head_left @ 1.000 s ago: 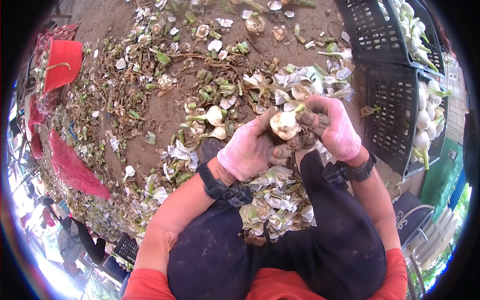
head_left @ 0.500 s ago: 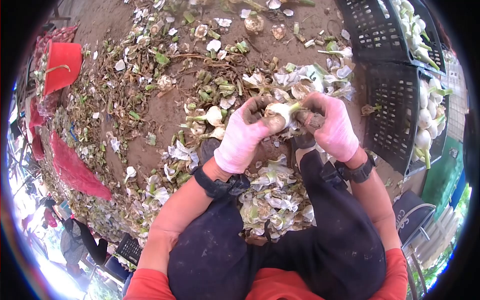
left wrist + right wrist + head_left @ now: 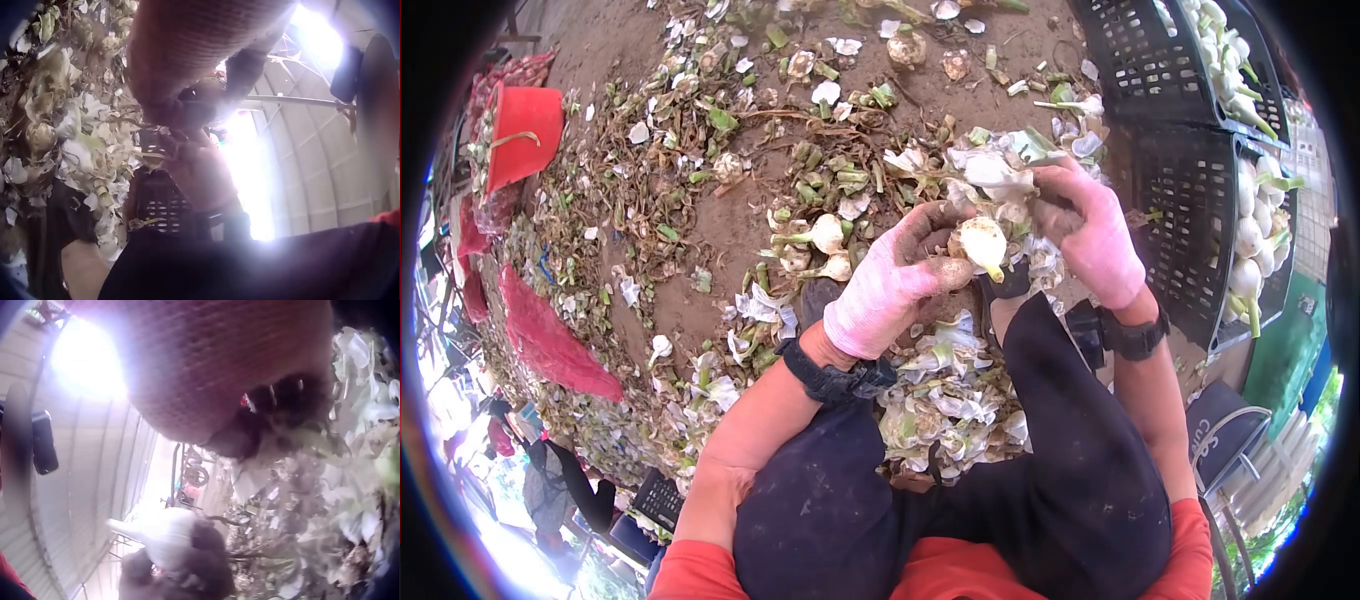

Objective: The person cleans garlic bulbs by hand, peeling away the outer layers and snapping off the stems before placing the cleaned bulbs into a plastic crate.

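Observation:
My left hand (image 3: 895, 275), in a dirt-stained pink-and-white glove, holds a white garlic bulb (image 3: 981, 243) between thumb and fingers. Its short green-yellow stem points down and to the right. In the right wrist view the bulb (image 3: 170, 537) shows pale above the dark gloved fingertips. My right hand (image 3: 1097, 232), gloved alike, is up and to the right of the bulb, apart from it. Its curled fingers pinch a loose white garlic skin (image 3: 998, 175) over the peel heap. Two more stemmed bulbs (image 3: 827, 233) lie on the ground left of my left hand.
Black slatted crates (image 3: 1185, 230) with trimmed garlic bulbs (image 3: 1248, 240) stand at the right. Peel and stem scraps (image 3: 945, 400) cover the ground, also between my legs. A red bucket (image 3: 526, 135) and red mesh (image 3: 550, 335) lie at the left.
Both hands were together at the bulb. The right hand has moved away to the right with a piece of skin. In the left hand the bulb has turned, its stem now pointing down.

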